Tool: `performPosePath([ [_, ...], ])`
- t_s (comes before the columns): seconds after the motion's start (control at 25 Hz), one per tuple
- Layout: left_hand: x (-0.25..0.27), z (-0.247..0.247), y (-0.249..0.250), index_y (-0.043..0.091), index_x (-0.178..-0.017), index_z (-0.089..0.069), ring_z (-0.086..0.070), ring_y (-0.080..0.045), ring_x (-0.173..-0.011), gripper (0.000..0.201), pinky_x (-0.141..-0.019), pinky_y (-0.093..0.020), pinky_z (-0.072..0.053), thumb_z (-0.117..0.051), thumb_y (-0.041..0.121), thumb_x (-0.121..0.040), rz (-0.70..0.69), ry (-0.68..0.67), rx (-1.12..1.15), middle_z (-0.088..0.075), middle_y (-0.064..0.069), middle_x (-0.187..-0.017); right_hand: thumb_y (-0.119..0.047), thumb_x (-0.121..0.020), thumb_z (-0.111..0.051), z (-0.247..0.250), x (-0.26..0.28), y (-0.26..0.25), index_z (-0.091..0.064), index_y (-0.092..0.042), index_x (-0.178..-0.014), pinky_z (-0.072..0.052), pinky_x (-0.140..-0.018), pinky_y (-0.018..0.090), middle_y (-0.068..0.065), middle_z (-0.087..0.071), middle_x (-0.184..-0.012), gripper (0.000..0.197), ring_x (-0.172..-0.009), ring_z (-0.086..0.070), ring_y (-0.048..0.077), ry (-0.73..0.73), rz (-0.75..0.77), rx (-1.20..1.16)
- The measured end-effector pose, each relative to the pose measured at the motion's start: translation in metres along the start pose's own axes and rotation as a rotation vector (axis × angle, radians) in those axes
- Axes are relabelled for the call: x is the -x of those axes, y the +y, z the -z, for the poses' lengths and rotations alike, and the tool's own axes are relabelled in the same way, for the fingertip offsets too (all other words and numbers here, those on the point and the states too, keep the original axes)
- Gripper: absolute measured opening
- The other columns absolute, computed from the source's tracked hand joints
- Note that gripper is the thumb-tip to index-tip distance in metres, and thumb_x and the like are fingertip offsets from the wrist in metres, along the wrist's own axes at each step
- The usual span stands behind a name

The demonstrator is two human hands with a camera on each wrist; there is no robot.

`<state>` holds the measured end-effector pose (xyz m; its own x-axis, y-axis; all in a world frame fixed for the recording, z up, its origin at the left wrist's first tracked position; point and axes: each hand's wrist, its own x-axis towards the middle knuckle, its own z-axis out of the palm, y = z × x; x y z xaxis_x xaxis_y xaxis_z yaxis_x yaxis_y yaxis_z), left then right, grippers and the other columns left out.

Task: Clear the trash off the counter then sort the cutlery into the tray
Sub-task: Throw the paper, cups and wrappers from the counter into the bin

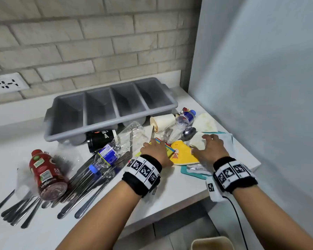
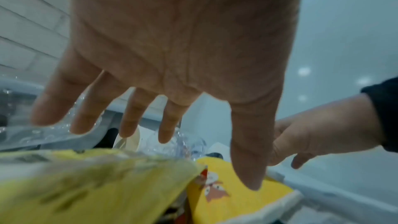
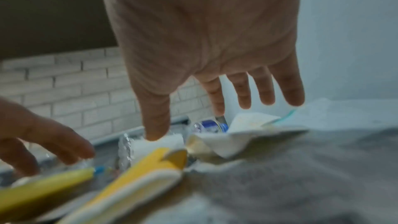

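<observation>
Both hands over the trash pile, in front of the grey tray. Left hand fingers spread, holding nothing, above a yellow wrapper. Right hand also spread and empty, thumb tip on a white napkin beside the yellow paper plate. Cutlery lies loose left-front of tray, under a red bottle and a clear bottle. Paper cup, spoon just in front of the tray. Tray compartments empty.
</observation>
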<state>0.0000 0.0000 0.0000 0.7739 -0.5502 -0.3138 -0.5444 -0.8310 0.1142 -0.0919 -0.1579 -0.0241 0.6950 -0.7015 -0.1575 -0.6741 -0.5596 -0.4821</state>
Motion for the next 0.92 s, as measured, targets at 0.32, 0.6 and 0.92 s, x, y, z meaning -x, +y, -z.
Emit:
performPosePath([
  [0.32,-0.008,-0.012,-0.001,0.026,-0.149,-0.015,-0.039,-0.036,-0.128,0.088,-0.098,-0.041,-0.043,-0.067,0.024,-0.078,0.063,-0.053,-0.073,-0.03,-0.01,-0.146,-0.056,-0.065,-0.07,-0.012,-0.015,-0.002,-0.014,-0.027,-0.146,-0.036,-0.104,0.046,0.012,-0.033,-0.142,0.102,-0.132,-0.035,0.036,-0.158,-0.088,0.231],
  [0.6,-0.006,-0.005,-0.009,0.026,-0.147,-0.022,-0.046,-0.035,-0.125,0.078,-0.096,-0.042,-0.044,-0.061,0.025,-0.08,0.008,-0.042,0.039,-0.039,-0.01,-0.14,-0.031,-0.091,-0.046,-0.003,-0.009,-0.004,-0.038,-0.016,-0.138,-0.044,-0.099,0.042,0.02,-0.047,-0.131,0.049,-0.118,-0.05,0.039,-0.025,-0.092,0.043],
  [0.92,0.011,0.017,-0.013,0.024,-0.138,-0.041,-0.056,-0.032,-0.117,0.047,-0.093,-0.039,-0.045,-0.04,0.032,-0.091,-0.094,0.075,0.127,-0.058,-0.012,-0.129,-0.023,-0.079,-0.066,0.014,0.008,-0.032,-0.063,-0.006,-0.114,-0.045,-0.085,0.031,0.016,-0.066,-0.118,0.039,-0.109,-0.061,0.03,-0.132,0.01,-0.273],
])
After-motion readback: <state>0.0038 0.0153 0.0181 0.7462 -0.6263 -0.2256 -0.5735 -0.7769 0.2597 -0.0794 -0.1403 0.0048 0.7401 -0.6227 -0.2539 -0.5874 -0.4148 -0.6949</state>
